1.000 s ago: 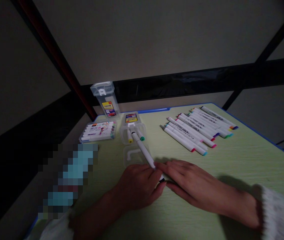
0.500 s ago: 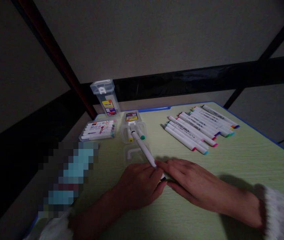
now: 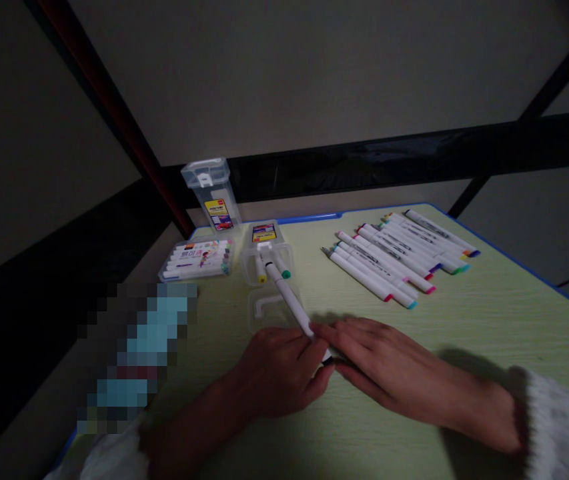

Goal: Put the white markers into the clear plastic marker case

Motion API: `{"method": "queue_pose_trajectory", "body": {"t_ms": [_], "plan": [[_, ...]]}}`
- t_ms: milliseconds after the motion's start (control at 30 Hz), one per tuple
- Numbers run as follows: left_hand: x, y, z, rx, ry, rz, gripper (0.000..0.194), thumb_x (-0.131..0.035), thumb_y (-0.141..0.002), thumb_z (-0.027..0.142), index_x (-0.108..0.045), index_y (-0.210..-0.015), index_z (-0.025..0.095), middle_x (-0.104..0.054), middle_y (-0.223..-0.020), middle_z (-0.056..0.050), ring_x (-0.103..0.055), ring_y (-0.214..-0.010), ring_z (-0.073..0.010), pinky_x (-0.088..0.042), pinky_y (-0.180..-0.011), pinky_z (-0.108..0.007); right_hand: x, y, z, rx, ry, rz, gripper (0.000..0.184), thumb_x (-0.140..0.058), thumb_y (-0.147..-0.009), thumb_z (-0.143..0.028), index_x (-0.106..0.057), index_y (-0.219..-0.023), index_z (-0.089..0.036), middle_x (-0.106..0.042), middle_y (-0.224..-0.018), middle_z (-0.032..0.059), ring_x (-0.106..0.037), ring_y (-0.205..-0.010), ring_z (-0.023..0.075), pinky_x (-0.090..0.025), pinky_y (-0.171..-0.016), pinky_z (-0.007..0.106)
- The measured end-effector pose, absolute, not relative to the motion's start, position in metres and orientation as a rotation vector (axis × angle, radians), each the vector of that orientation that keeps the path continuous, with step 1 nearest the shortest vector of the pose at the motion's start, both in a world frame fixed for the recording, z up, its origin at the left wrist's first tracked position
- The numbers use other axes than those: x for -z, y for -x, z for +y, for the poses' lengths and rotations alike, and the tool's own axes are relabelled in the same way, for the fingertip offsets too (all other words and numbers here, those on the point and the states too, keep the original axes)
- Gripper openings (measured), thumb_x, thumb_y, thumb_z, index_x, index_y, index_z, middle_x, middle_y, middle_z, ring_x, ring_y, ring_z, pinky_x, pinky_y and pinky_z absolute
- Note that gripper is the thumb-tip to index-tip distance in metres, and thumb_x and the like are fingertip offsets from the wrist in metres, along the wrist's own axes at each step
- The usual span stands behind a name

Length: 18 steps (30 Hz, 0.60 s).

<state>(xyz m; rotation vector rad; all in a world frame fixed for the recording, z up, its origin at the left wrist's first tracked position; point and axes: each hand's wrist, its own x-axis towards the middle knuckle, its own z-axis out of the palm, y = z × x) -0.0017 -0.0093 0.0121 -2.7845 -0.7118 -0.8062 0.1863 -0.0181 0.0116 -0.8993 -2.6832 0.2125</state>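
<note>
A white marker (image 3: 291, 300) with a black end slants away from me in the middle of the view. My left hand (image 3: 281, 373) is closed round its near part. The fingers of my right hand (image 3: 389, 363) press against the same near end, beside the left thumb. The marker's far end reaches the mouth of a clear plastic box (image 3: 264, 233) lying on its side; whether it is inside, I cannot tell. In that box lie a yellow-ended marker (image 3: 262, 277) and a green-ended marker (image 3: 285, 273). Its open lid (image 3: 274, 313) lies toward me, partly behind my left hand.
To the right, several white markers (image 3: 394, 257) with coloured ends lie in a slanting row on the pale green table (image 3: 504, 320). An upright clear box (image 3: 211, 193) stands at the back left, with a flat pack of pens (image 3: 197, 260) before it. A blurred-out blue item (image 3: 149, 343) lies left.
Almost nothing differs. Both hands stay on the marker, with only a very slight shift in the hands and sleeves.
</note>
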Motion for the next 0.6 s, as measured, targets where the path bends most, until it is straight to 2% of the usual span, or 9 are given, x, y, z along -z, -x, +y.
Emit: {"method": "queue_pose_trajectory", "body": {"t_ms": [333, 500, 600], "plan": [[-0.0111, -0.0009, -0.0097, 0.986, 2.758, -0.590, 0.023, -0.039, -0.086, 0.019, -0.055, -0.071, 0.013, -0.062, -0.058, -0.003, -0.058, -0.050, -0.0134, -0.045, -0.044, -0.023, -0.0158, -0.1847, -0.0195, -0.182, 0.848, -2.711, 0.041, -0.045, -0.084, -0.012, -0.040, -0.124, -0.010, -0.061, -0.088, 0.0090, -0.058, -0.078, 0.0221, -0.051, -0.072, 0.039], [-0.0104, -0.0015, -0.0108, 1.072, 2.769, -0.552, 0.019, -0.042, -0.083, 0.018, -0.055, -0.072, 0.011, -0.061, -0.057, -0.004, -0.058, -0.049, -0.0137, -0.045, -0.045, -0.023, -0.0169, -0.1833, -0.0199, -0.195, 0.820, -2.694, 0.039, -0.042, -0.085, -0.012, -0.040, -0.124, -0.010, -0.062, -0.093, 0.0104, -0.058, -0.085, 0.0228, -0.050, -0.077, 0.041], [-0.0112, -0.0014, -0.0114, 1.107, 2.776, -0.540, 0.018, -0.042, -0.083, 0.018, -0.055, -0.073, 0.012, -0.061, -0.056, -0.003, -0.057, -0.048, -0.0130, -0.044, -0.043, -0.022, -0.0191, -0.1827, -0.0199, -0.231, 0.812, -2.696, 0.040, -0.042, -0.085, -0.012, -0.040, -0.124, -0.010, -0.062, -0.090, 0.0094, -0.059, -0.082, 0.0224, -0.051, -0.075, 0.040]]}}
